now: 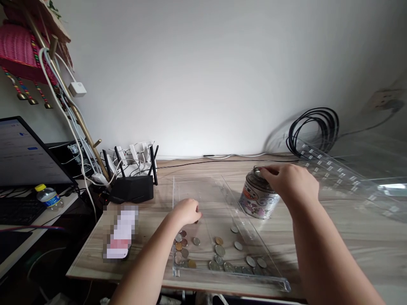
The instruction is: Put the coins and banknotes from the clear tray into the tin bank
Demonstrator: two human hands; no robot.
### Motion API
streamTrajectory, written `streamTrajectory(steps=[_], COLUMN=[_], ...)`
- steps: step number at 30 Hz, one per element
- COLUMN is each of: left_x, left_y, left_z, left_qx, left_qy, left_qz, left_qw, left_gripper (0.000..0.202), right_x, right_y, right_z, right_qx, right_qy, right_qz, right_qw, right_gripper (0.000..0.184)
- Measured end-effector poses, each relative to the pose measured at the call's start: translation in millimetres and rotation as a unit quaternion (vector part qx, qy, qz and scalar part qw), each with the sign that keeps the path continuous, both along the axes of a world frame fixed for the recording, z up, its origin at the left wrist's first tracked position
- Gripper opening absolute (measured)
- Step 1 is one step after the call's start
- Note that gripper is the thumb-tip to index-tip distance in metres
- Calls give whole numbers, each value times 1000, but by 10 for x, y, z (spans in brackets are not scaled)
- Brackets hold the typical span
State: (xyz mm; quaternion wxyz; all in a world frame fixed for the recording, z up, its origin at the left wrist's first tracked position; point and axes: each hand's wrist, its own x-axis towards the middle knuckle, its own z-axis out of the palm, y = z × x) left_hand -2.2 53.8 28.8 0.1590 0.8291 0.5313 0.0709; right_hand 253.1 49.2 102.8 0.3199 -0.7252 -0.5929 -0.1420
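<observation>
My right hand (291,180) is closed at the top of a round patterned tin (259,201), its fingers on the lid. The tin stands upright on the desk, beside the right edge of a clear plastic tray (210,195). Over the tray's left part, my left hand (186,212) is closed with curled fingers. Whatever may be between those fingers is hidden. Silver and brass-coloured coins (219,250) lie in the tray, several along its front edge. Another cluster of coins (178,245) is at the left, just below my left hand.
A pixelated phone (121,231) lies at the desk's left, in front of a black router (132,188). A second clear plastic piece (337,165) and a coiled black cable (313,129) are at the right. A laptop (28,152) and small bottle (49,197) are far left.
</observation>
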Motion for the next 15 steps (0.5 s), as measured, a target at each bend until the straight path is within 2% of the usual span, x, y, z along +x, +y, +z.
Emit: streamTrajectory(steps=[2,3,5,7,9,10,12,15], left_x=[-26,-48,-107,-179,-244,-267,-282,-228], left_y=[32,57,126,215,309,352,418,452], left_z=[16,30,58,76,69,54,-1,-112], left_qx=[24,45,100,162,204,214,217,191], left_qy=[-38,-66,-128,-191,-250,-275,-307,-297], left_qz=[29,52,108,163,201,213,222,199], left_qw=[999,995,981,954,925,913,900,914], left_gripper=[15,17,19,20,21,21,22,22], right_x=[-151,-263,-549,-875,-1182,-1310,-1495,-1592], right_y=[-16,-21,-22,-25,-49,-74,-149,-288], right_z=[-34,-64,-170,-348,-573,-686,-880,-1014], right_qx=[66,60,-26,-160,-260,-294,-337,-347], right_qy=[4,19,41,34,-13,-40,-85,-110], right_qz=[15,46,196,356,451,470,483,514], right_qw=[998,997,979,920,854,831,804,777], right_gripper=[30,28,28,32,43,51,66,76])
